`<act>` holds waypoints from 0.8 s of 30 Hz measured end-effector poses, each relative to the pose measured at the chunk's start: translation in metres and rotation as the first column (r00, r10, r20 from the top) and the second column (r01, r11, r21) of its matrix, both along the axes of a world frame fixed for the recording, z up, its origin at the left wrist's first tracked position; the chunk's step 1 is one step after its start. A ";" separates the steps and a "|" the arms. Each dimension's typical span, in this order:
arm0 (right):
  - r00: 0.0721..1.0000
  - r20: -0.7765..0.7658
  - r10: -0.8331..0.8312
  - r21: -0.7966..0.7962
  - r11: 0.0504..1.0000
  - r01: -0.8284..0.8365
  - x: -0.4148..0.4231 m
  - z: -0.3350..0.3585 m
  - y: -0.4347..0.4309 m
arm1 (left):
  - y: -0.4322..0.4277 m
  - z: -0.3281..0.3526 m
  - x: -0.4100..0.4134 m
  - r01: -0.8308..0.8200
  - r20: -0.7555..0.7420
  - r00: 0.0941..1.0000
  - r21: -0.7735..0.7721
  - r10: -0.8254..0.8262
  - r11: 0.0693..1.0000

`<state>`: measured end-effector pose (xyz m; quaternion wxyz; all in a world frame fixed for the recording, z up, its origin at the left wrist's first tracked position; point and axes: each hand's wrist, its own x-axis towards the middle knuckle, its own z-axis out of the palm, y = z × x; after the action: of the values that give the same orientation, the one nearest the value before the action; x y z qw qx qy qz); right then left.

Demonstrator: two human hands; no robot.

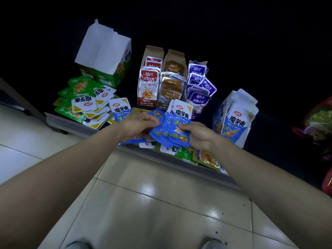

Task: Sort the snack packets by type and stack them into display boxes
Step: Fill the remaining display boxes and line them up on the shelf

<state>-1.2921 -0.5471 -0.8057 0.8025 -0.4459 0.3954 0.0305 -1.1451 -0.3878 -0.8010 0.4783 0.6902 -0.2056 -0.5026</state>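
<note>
My right hand grips a fanned bunch of blue snack packets by their lower edge. My left hand pinches another blue packet just to their left, over loose packets at the shelf's front. A blue display box with blue packets stands at the right. Behind my hands stand a red box, an orange-brown box and a purple box, each filled with matching packets. A green box stands open at the back left, beside a heap of green packets.
One blue packet lies by the green heap. Mixed green and yellow packets lie at the dark shelf's front edge. A red-and-green bag sits at the far right. Glossy tiled floor spreads below, with my shoes at the bottom.
</note>
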 end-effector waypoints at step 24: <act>0.992 0.105 0.076 0.041 0.996 -0.081 0.011 0.003 0.024 | 0.016 -0.001 0.003 -0.169 -0.031 0.985 -0.002 0.169 0.986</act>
<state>-1.2809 -0.5229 -0.8030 0.8300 -0.4438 0.3346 0.0477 -1.1418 -0.3718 -0.8017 0.5240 0.6961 -0.1401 -0.4704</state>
